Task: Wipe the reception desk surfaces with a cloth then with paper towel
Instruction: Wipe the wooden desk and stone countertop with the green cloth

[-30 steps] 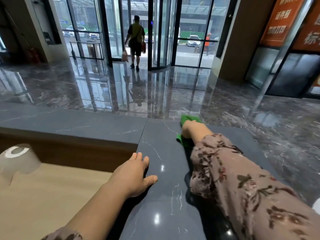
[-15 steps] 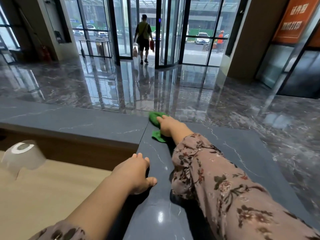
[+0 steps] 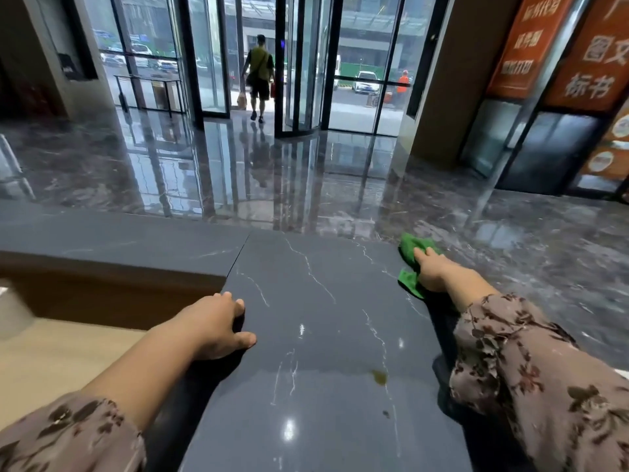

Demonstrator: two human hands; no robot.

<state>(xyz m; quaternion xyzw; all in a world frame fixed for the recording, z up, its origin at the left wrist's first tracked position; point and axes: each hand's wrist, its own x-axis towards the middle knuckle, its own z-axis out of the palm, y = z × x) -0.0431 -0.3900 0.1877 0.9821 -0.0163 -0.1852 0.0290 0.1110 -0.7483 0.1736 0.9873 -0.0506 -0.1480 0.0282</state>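
Swept right to the far corner, cloth [image 3: 409, 280] is being pressed flat-fingered by right hand [image 3: 431, 271] while left hand [image 3: 213, 327], spread and empty, is bracing the reach on desk [image 3: 326, 338].

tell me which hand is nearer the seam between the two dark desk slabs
Left. The left hand rests on the slab edge at the near end of the seam; the right hand presses the green cloth across the slab.
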